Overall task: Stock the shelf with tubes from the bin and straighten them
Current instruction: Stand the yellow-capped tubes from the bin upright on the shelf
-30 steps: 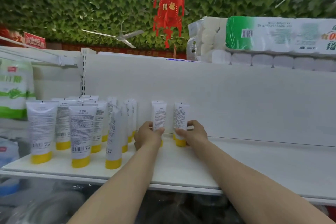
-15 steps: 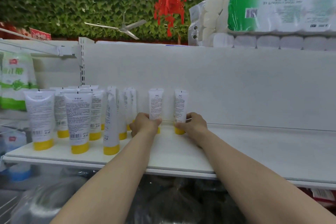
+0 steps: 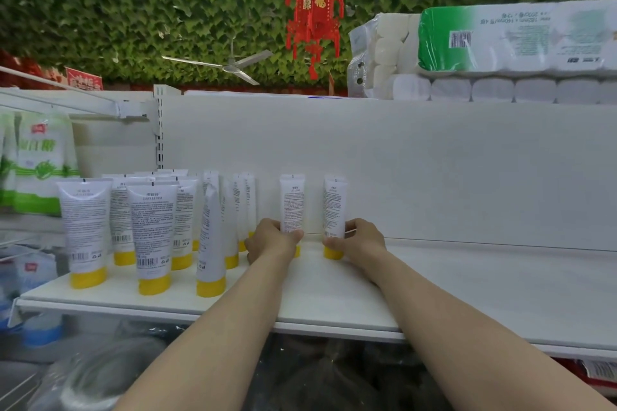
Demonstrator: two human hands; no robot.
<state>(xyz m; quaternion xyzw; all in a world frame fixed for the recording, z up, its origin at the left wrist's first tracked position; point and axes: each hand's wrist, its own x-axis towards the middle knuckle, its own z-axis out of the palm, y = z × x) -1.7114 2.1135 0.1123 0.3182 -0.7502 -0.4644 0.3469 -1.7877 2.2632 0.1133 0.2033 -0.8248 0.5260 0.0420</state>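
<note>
At mid-frame, left hand [image 3: 271, 241] is clamping the centre tube [image 3: 292, 202], right hand [image 3: 363, 241] the rightmost tube [image 3: 334, 205]; left cluster [image 3: 152, 220] is standing, some edge-on; shelf [image 3: 467, 294] is looking roughly half stocked.

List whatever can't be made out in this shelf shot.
Head view only:
- Cap of the left tube, gripped by the left hand: mostly behind that hand.
- Fingertips of the right hand, behind the right tube: unseen.
- Rear tubes of the left group: masked by front ones, count unclear.
- Tube print: too small.
- Bin: below the shelf only blur.
</note>
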